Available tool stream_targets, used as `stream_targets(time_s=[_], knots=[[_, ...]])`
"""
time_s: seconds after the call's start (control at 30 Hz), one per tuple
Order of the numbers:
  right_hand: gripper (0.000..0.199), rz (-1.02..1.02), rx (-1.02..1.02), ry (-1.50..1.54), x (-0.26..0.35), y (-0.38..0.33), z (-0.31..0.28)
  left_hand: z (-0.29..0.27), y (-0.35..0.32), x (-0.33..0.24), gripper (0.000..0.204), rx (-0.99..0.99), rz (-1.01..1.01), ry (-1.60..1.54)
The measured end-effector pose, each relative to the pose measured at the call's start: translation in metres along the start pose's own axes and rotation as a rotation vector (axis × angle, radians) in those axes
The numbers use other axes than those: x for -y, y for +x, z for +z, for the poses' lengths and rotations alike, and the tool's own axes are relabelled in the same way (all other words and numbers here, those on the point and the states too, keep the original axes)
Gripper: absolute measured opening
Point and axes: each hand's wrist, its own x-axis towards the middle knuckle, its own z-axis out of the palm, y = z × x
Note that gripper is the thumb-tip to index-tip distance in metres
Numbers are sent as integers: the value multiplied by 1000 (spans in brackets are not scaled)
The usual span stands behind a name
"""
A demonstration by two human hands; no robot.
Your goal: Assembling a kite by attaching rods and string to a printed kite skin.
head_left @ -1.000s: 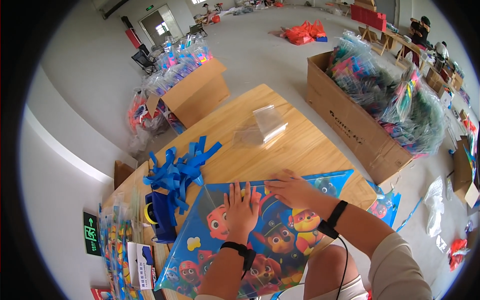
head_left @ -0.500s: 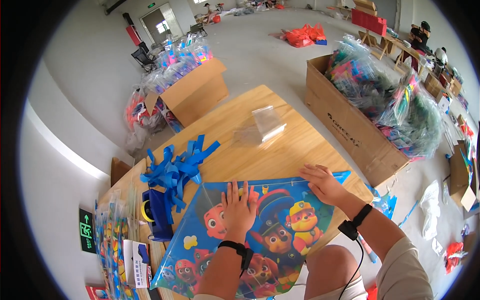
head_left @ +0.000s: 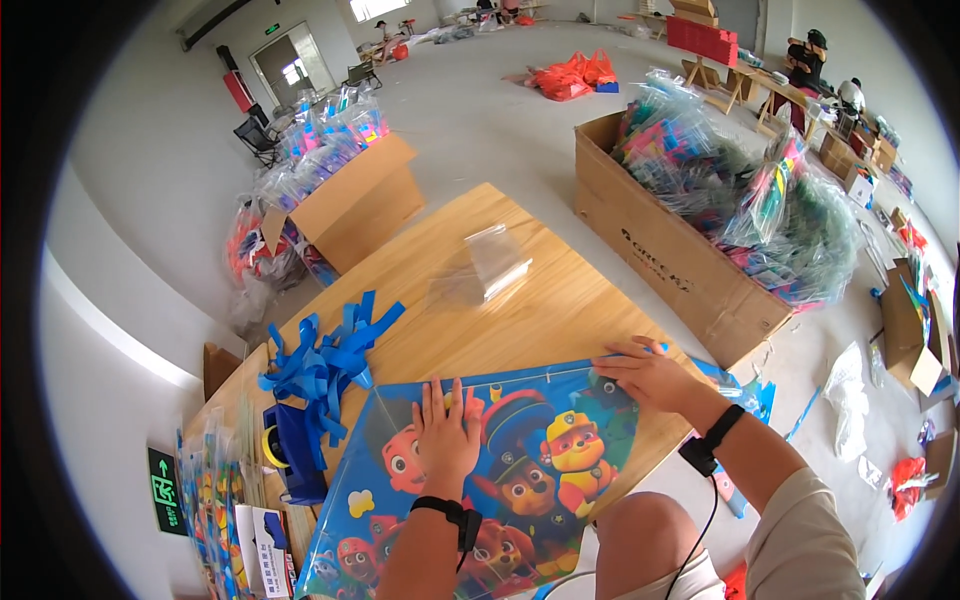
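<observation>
Left hand [head_left: 447,440] and right hand [head_left: 652,376] rest outstretched on the cartoon sheet [head_left: 528,492]; neither grips

Under the fingers [head_left: 438,403] lies a sheet [head_left: 522,488] of thin plastic, smooth and rather glossy. Ahead of the fingers, the tabletop [head_left: 565,300] is wood, with visible grain and a slight shine; the wrap [head_left: 497,262] there is clear, shiny plastic. Left of the fingers, the dispenser [head_left: 300,478] looks like smooth plastic. Farther ahead to their right, the box [head_left: 680,255] is matt cardboard, the bags [head_left: 690,150] crinkled, glossy plastic.
</observation>
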Motion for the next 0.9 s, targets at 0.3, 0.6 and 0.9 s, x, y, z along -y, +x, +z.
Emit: stream_targets(time_s=[0.3, 0.6, 0.9], knots=[[38, 116, -14, -43, -29, -52, -27, -2, 2, -1, 59, 6, 3, -7], [25, 302, -228, -170, -29, -97, -50, -1, 4, -6, 62, -8, 29, 15], [25, 521, -357, 975, 144, -163, -75, -3, -19, -6, 62, -183, -2, 176]])
